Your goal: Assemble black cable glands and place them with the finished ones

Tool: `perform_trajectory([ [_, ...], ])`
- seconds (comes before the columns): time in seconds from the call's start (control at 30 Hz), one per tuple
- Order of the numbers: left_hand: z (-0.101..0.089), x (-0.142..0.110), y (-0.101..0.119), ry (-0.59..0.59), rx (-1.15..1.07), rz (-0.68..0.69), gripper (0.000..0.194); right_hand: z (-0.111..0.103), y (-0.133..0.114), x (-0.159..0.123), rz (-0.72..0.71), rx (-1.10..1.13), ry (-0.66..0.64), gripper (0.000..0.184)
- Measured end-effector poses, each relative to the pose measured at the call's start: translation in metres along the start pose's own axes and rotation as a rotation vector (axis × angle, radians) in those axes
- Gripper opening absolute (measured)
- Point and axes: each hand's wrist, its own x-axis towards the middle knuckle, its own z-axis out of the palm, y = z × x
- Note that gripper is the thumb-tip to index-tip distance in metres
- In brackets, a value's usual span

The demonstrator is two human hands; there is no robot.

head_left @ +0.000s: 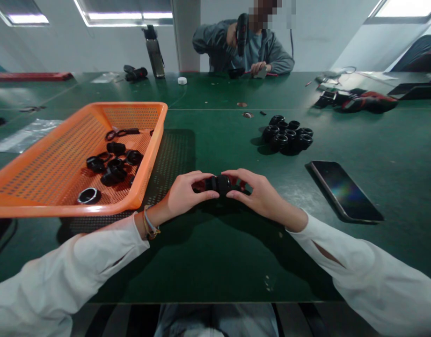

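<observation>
Between my two hands, just above the green table, is a small black ribbed cylindrical part. My left hand pinches its left end between thumb and fingers. Its right end is gripped the same way by my right hand. Whether it is one piece or two joined pieces I cannot tell. Left of my left hand stands an orange perforated basket with several loose black parts and a black ring with a silvery rim. Beyond my right hand, a cluster of similar black parts stands upright on the table.
A smartphone lies at the right. Across the green table, a person holds a black power tool. A bottle, a white cap and a red-and-black tool are farther back. A clear plastic bag lies behind the basket.
</observation>
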Motion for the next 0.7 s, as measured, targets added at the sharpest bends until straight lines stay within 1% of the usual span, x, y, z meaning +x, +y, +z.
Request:
perform_trajectory([
  [0.23, -0.001, 0.000, 0.005, -0.023, 0.102, 0.039, 0.038, 0.005, -0.005, 0.003, 0.136, -0.006, -0.054, 0.022],
  [0.4, -0.001, 0.000, 0.009, -0.030, 0.172, 0.057, 0.036, 0.004, -0.010, 0.003, 0.170, -0.036, -0.119, 0.022],
  [0.47, 0.000, 0.000, 0.007, -0.040, 0.125, 0.021, 0.038, 0.003, -0.009, 0.003, 0.168, -0.080, -0.130, 0.024],
  [0.5, 0.000, 0.001, 0.006, -0.046, 0.071, -0.010, 0.039, 0.003, -0.008, 0.003, 0.147, -0.105, -0.124, 0.025],
  [0.57, 0.001, 0.002, 0.003, -0.061, -0.061, -0.082, 0.042, 0.002, -0.004, 0.003, 0.058, -0.159, -0.090, 0.025],
  [0.63, 0.001, 0.003, 0.002, -0.088, -0.153, -0.133, 0.044, 0.001, 0.000, 0.002, -0.063, -0.213, -0.067, 0.037],
  [0.67, 0.001, 0.004, 0.002, -0.104, -0.166, -0.141, 0.044, 0.000, 0.002, 0.001, -0.116, -0.238, -0.069, 0.044],
  [0.7, 0.000, 0.005, 0.003, -0.122, -0.162, -0.138, 0.043, 0.000, 0.003, 0.001, -0.156, -0.258, -0.075, 0.046],
])
